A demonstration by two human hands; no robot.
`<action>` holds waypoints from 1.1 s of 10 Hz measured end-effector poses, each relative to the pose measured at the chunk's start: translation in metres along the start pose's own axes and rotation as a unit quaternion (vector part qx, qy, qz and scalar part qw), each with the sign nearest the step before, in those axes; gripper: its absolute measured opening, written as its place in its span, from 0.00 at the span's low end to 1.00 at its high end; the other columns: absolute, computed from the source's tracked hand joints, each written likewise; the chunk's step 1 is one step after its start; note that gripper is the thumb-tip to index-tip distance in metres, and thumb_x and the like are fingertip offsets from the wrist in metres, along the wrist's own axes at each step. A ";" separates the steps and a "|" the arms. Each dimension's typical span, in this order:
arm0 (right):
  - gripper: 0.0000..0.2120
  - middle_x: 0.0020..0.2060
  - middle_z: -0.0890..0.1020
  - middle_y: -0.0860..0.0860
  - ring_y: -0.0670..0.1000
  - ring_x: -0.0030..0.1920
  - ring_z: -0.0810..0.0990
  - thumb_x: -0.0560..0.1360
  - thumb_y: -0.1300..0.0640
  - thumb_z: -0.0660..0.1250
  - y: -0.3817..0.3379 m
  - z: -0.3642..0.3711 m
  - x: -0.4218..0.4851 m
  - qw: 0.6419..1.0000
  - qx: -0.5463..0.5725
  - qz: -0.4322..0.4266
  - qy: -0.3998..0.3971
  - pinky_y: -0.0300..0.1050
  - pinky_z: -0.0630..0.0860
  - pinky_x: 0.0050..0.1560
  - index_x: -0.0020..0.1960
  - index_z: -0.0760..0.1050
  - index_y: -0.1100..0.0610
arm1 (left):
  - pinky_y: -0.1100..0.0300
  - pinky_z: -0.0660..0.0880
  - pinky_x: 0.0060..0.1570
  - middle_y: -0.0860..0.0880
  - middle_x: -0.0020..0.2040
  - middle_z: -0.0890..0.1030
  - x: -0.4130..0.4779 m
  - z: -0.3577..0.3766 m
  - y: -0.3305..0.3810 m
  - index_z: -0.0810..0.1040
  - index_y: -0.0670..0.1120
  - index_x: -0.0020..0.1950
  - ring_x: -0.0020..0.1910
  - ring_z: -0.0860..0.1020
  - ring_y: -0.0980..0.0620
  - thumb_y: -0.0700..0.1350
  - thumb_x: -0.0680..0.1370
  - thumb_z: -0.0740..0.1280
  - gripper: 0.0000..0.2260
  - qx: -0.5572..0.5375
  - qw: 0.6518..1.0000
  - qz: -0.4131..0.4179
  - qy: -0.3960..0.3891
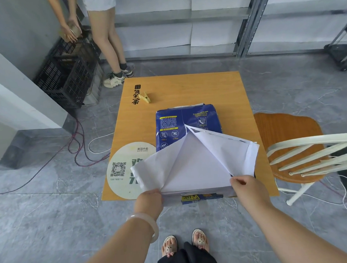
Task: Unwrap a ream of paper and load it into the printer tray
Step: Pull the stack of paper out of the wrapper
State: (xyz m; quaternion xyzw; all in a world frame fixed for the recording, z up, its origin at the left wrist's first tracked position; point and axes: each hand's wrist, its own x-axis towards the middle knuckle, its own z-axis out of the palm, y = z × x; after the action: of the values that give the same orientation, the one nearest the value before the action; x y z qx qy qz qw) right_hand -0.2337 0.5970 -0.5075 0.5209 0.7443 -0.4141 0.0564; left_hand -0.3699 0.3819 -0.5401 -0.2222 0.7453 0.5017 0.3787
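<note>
One tabletop (186, 87), orange. Ream (188, 118) lies at its near edge, right of centre, blue wrapper torn open at the near end, white flaps (225, 149) spread. Left hand (150, 202) grip closed on left flap's near corner; right hand (248, 187) pinches right flap. Round sticker (122, 169) at near-left corner. Peg (144, 97) near far-left corner.
</note>
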 end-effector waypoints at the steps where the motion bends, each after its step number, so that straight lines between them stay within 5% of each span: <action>1: 0.08 0.36 0.79 0.46 0.50 0.38 0.78 0.75 0.51 0.66 -0.005 -0.001 0.006 1.000 0.021 0.010 0.014 0.43 0.72 0.35 0.47 0.80 0.54 | 0.50 0.73 0.53 0.43 0.42 0.76 -0.015 0.001 0.012 0.77 0.49 0.37 0.45 0.74 0.45 0.32 0.75 0.59 0.15 -0.018 1.000 -0.008 0.000; 3: 0.04 0.35 0.78 0.46 0.49 0.38 0.76 0.74 0.53 0.69 -0.003 -0.002 0.012 0.999 0.028 0.024 0.001 0.43 0.72 0.37 0.43 0.77 0.52 | 0.58 0.72 0.36 0.43 0.40 0.74 -0.015 0.001 0.017 0.74 0.40 0.50 0.35 0.72 0.49 0.31 0.78 0.57 0.09 -0.093 0.995 -0.040 0.007; 5: 0.04 0.39 0.81 0.52 0.55 0.40 0.82 0.73 0.56 0.70 -0.004 -0.008 0.021 0.993 0.082 0.065 -0.060 0.42 0.71 0.34 0.46 0.78 0.57 | 0.56 0.74 0.40 0.42 0.45 0.74 -0.014 0.002 0.014 0.74 0.43 0.40 0.41 0.72 0.44 0.31 0.77 0.57 0.11 -0.034 0.999 -0.023 0.015; 6: 0.04 0.37 0.81 0.51 0.50 0.32 0.80 0.74 0.57 0.70 -0.005 -0.009 0.022 0.978 0.151 0.114 -0.092 0.40 0.68 0.29 0.42 0.75 0.55 | 0.56 0.75 0.40 0.43 0.43 0.75 -0.015 0.002 0.014 0.74 0.43 0.41 0.41 0.73 0.45 0.31 0.77 0.57 0.11 -0.043 0.999 -0.023 0.015; 8: 0.05 0.36 0.81 0.53 0.50 0.32 0.80 0.75 0.61 0.68 0.000 -0.006 0.022 0.965 0.200 0.134 -0.108 0.42 0.70 0.32 0.42 0.73 0.56 | 0.55 0.75 0.41 0.43 0.40 0.76 -0.015 0.003 0.016 0.75 0.42 0.44 0.40 0.74 0.45 0.32 0.77 0.57 0.10 -0.045 0.998 -0.029 0.015; 10: 0.03 0.36 0.81 0.54 0.49 0.33 0.79 0.75 0.63 0.68 0.011 -0.015 0.019 0.962 0.195 0.136 -0.135 0.40 0.71 0.31 0.44 0.74 0.58 | 0.51 0.73 0.47 0.42 0.40 0.74 -0.020 0.000 0.016 0.72 0.44 0.32 0.43 0.72 0.45 0.32 0.75 0.58 0.14 0.000 1.000 -0.017 0.003; 11: 0.03 0.36 0.82 0.55 0.50 0.34 0.80 0.74 0.62 0.69 0.019 -0.019 0.017 0.957 0.192 0.146 -0.161 0.42 0.72 0.34 0.45 0.75 0.60 | 0.54 0.76 0.46 0.43 0.38 0.78 -0.025 0.002 0.015 0.75 0.41 0.38 0.39 0.76 0.44 0.35 0.76 0.59 0.09 -0.003 0.999 -0.030 -0.014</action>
State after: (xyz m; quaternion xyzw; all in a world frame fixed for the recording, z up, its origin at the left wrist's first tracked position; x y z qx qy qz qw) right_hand -0.2192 0.6240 -0.5141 0.5513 0.5479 -0.6146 0.1346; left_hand -0.3645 0.3884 -0.5124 -0.2386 0.7316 0.4956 0.4028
